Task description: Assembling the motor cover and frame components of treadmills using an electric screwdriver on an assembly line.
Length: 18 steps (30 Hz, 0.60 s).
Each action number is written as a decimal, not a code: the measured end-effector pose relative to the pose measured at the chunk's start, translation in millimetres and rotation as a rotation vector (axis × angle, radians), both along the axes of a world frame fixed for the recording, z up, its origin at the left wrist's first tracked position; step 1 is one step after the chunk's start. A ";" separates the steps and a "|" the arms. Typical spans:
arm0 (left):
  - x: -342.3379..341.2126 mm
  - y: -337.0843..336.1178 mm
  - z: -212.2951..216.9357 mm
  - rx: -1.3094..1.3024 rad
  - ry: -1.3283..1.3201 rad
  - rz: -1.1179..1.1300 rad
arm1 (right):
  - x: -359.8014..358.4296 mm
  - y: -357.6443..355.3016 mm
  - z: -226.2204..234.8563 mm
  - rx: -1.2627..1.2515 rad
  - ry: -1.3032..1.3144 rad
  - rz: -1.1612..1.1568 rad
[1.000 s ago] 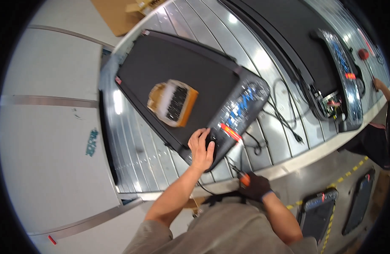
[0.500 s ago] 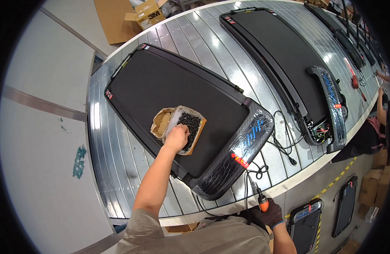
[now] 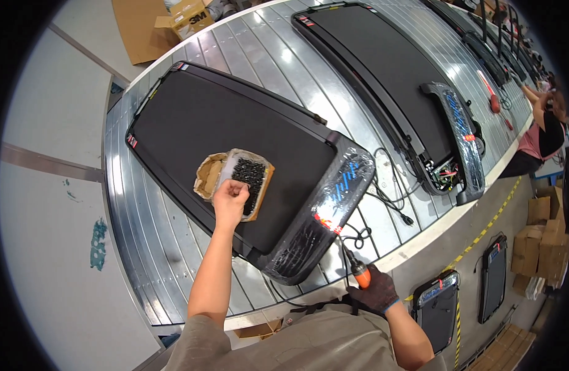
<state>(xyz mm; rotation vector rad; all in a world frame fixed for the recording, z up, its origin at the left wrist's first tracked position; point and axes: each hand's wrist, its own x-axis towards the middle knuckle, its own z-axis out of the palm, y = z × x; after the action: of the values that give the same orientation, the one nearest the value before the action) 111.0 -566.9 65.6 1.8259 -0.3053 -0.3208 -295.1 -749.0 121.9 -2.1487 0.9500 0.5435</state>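
Note:
My bare left hand (image 3: 231, 201) is over the near left side of a clear plastic tub (image 3: 269, 188) of small black screws (image 3: 250, 176). Its fingertips are pinched together; whatever lies between them is too small to make out. Beside the tub is an open paper-lined container (image 3: 208, 177). Both rest on the black belt of a flat treadmill (image 3: 192, 117), whose hood (image 3: 324, 216) is wrapped in clear film. At the table's near edge, my gloved right hand (image 3: 378, 290) grips an orange and black power screwdriver (image 3: 362, 275), its bit pointing up toward the hood.
A second treadmill (image 3: 377, 68) lies to the right, its end cover off and wires (image 3: 445, 177) exposed. Black cables (image 3: 399, 207) trail between the two. A co-worker (image 3: 547, 127) stands at the far right. Wrapped treadmills (image 3: 436, 315) and cardboard boxes (image 3: 544, 241) stand on the floor.
The view has swung a little to the right. My left fingers have lifted from among the screws into a pinch. My right hand has brought the screwdriver slightly forward, nearer the hood.

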 end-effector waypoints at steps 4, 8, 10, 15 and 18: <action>-62.9 -5.8 38.0 -0.334 0.664 -0.069 | 43.4 9.3 27.9 0.010 -0.131 0.101; -139.0 -8.0 52.0 -0.440 0.957 -0.035 | 67.9 18.2 43.6 0.056 -0.167 0.206; -161.8 -11.4 55.7 -0.477 1.022 0.013 | 64.7 19.1 35.0 0.066 -0.200 0.220; -182.2 -3.3 47.9 -0.551 1.034 0.168 | 63.3 23.2 26.9 0.109 -0.192 0.252; -186.7 1.8 51.2 -0.578 1.019 0.218 | 64.5 22.2 22.2 0.131 -0.201 0.276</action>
<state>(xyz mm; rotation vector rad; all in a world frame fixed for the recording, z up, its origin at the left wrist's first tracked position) -75.6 -565.1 116.9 0.9428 0.4704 -0.8520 -230.6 -726.9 144.2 -2.1791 0.4990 0.4953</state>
